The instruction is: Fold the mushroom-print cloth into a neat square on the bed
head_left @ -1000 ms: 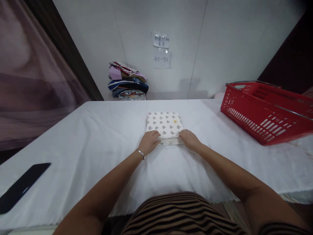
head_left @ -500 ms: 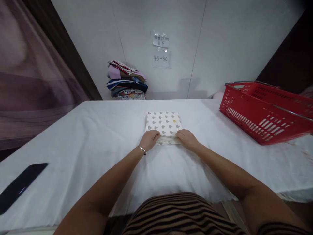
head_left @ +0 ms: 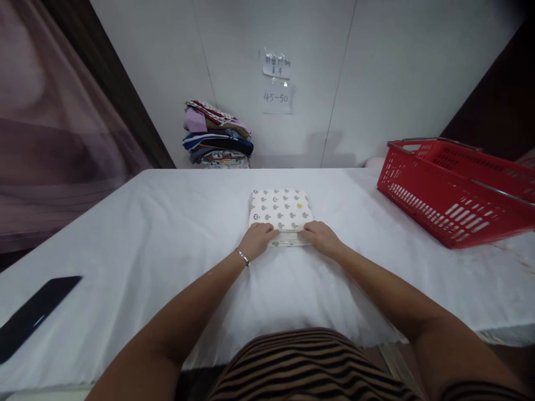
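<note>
A folded white cloth (head_left: 282, 209) with small grey mushroom-like prints and a few coloured ones lies flat in the middle of the table. Its near edge shows several stacked layers. My left hand (head_left: 259, 238) grips the near left corner, thumb toward the layered edge; a silver bracelet circles that wrist. At the near right corner, my right hand (head_left: 321, 236) is closed on the same cloth in a matching grip. The fingertips of both hands are partly hidden by the cloth.
A red plastic basket (head_left: 434, 192) with metal handles stands on the right of the white-covered table (head_left: 167, 223). A black flat object (head_left: 39, 312) lies at the left. Behind the far edge is a stack of folded fabrics (head_left: 217, 136). Paper signs (head_left: 276, 97) hang on the wall.
Both hands keep hold of the cloth's near corners, almost unmoved. The view has shifted very slightly.
</note>
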`<state>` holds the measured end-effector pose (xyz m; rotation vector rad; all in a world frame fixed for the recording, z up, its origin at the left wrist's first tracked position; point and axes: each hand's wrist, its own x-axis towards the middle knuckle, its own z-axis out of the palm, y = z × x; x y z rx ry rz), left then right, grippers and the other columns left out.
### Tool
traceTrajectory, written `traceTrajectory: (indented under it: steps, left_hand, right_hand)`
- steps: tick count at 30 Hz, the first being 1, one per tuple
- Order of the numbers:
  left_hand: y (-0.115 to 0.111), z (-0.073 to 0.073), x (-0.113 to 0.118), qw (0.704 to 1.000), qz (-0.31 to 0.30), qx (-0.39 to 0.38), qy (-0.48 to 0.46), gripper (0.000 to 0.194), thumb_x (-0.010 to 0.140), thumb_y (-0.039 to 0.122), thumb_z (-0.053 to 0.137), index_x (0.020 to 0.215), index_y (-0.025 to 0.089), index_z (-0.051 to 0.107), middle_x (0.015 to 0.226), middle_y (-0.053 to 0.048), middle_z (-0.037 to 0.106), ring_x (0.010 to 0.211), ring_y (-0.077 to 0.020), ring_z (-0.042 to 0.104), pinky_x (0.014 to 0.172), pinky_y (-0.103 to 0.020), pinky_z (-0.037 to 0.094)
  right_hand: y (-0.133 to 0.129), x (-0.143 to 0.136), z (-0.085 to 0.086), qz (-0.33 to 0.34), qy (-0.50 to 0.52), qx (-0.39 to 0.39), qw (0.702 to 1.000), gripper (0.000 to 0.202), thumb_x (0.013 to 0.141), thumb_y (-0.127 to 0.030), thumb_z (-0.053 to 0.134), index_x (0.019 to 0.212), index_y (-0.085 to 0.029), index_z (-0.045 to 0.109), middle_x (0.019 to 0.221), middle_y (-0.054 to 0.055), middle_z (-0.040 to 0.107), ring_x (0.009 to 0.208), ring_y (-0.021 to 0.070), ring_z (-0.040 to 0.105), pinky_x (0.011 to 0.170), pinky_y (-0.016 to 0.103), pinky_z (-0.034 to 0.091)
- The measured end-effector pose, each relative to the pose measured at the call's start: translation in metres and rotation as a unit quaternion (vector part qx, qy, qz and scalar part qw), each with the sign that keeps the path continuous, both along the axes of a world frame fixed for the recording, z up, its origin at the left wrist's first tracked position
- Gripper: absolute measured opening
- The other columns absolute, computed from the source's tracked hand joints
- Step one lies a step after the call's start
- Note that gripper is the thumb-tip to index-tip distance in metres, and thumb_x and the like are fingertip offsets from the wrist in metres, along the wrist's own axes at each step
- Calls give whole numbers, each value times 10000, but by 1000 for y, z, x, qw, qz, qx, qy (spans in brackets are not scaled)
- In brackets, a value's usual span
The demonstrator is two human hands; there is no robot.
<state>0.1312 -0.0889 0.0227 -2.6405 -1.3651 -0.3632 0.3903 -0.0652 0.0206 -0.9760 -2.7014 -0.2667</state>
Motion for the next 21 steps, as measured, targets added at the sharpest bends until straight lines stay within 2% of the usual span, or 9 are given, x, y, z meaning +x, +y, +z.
traceTrajectory:
  steps: [5,9,13,17,21]
  left_hand:
    - [-5,6,3,1000,4,-6,-4,265,820,104,429,971,230,607,963,-59,584,860,-189,528,762,-344,374]
    - [-6,9,5,1000,4,-6,-11,180,861,219,444,933,225,609,973,-55,579,848,-185,533,756,-342,377]
    - [-4,10,7,1000,11,-8,-8,163,870,266,469,907,219,620,1012,-47,583,852,-178,547,769,-342,383]
    - [-3,9,9,1000,21,3,10,168,871,219,464,843,207,630,1028,-40,592,849,-173,555,762,-339,396]
    - [-2,2,10,998,10,57,-8,207,874,140,416,853,180,618,1072,-57,587,953,-186,534,823,-339,400]
  right_hand:
    - [-4,0,7,34,4,-5,999,221,863,-167,400,958,-179,600,933,80,559,817,188,432,703,298,276]
    - [-5,-1,12,30,-13,3,999,253,909,-221,365,910,-176,613,905,78,564,799,179,434,692,298,262]
    - [-3,-2,13,25,-25,-1,999,249,920,-244,380,909,-181,621,903,68,571,800,171,439,681,294,249]
    - [-2,-2,14,23,-30,-2,999,212,908,-229,422,913,-180,629,890,61,577,790,167,437,672,290,237]
    - [-2,-2,13,19,-16,-3,1000,250,919,-195,391,912,-186,640,883,58,584,783,164,434,668,284,235]
